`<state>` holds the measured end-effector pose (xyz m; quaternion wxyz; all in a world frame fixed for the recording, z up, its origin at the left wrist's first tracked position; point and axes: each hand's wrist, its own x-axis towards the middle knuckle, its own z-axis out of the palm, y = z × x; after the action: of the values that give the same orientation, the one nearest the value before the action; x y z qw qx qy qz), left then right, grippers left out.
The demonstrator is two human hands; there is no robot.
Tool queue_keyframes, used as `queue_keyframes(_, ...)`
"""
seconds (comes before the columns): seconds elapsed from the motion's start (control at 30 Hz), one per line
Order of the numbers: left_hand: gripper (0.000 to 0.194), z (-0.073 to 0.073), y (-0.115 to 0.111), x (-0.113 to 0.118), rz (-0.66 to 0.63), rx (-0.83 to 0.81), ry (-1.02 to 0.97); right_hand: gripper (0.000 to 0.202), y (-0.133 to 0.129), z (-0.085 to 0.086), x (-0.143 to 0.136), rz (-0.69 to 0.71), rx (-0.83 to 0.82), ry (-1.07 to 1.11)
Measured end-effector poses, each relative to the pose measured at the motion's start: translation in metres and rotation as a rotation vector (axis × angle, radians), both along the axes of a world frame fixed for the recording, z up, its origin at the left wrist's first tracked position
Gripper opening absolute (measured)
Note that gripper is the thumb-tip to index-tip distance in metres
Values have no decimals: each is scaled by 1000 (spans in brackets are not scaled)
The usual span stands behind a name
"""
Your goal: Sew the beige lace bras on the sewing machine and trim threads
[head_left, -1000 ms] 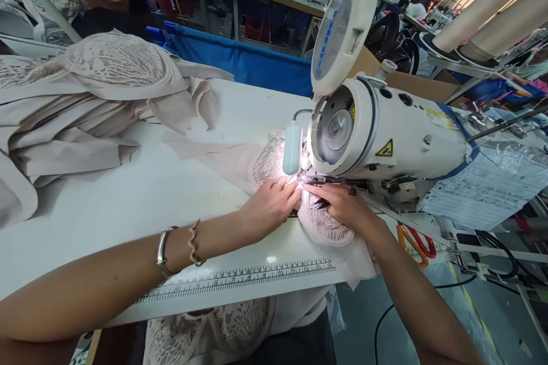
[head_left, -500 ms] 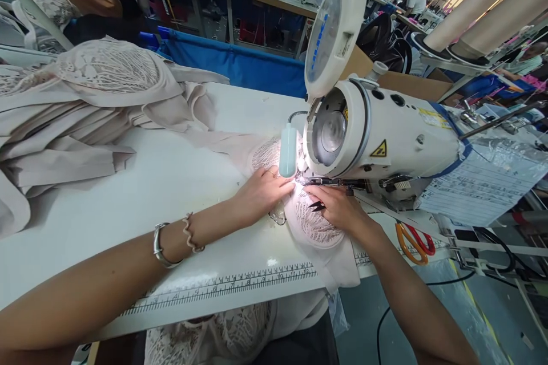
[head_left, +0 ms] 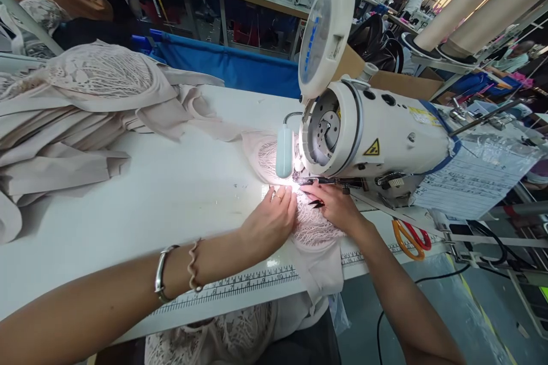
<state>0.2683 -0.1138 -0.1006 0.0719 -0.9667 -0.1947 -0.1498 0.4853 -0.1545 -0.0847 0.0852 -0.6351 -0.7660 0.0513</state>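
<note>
A pale pink lace bra piece (head_left: 317,225) runs under the needle area of a white sewing machine (head_left: 385,131), lit by a small lamp (head_left: 284,151). My left hand (head_left: 274,217) pinches the fabric edge just left of the needle, fingers together. On the right, my right hand (head_left: 336,202) presses on the lace beside the needle, with dark pointed snips (head_left: 317,204) tucked in its fingers. The machine's round front cover (head_left: 327,34) stands open. One end of the fabric hangs over the table's front edge.
More beige bra pieces (head_left: 98,74) are heaped at the left of the white table (head_left: 171,182). Orange-handled scissors (head_left: 405,239) lie at the right. A lace piece (head_left: 240,331) rests below the front edge. A blue cloth bin (head_left: 226,65) stands behind.
My left hand has moved toward me and slightly right, its fingers drawn together at the fabric edge. The fabric has shifted a little, and the parts inside the machine's open head have turned.
</note>
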Motion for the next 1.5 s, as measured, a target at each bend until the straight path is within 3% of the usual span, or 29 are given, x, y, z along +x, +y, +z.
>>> queue_keyframes(0.07,41,-6,4,-2,-27,26,-21,71,-3,1,0,90,20,-24)
queue_keyframes(0.2,34,-8,22,-8,-95,-26,-74,71,-4,2,-3,108,56,-81)
queue_keyframes(0.4,34,1,51,-19,-211,-195,-113,59,-1,-1,-6,92,89,-72)
queue_keyframes(0.6,38,12,78,-24,-256,-194,-46,52,-1,-3,-10,85,107,-70)
queue_keyframes(0.73,41,17,65,-16,-189,-160,-60,50,-2,-5,-14,66,113,-51)
queue_keyframes(0.87,26,11,33,-6,-162,-337,-191,50,-2,-8,-13,64,121,28)
queue_keyframes(0.97,20,4,23,-6,-189,-390,-205,53,-4,-11,-9,79,137,116)
queue_keyframes(1.13,29,1,35,-9,-231,-382,-149,49,-8,-14,-3,86,209,108)
queue_keyframes(1.33,29,12,58,-14,-347,-425,-142,51,-7,-12,-7,58,222,-61)
queue_keyframes(1.5,34,15,80,-19,-332,-393,-56,45,-4,-10,-13,207,301,-102)
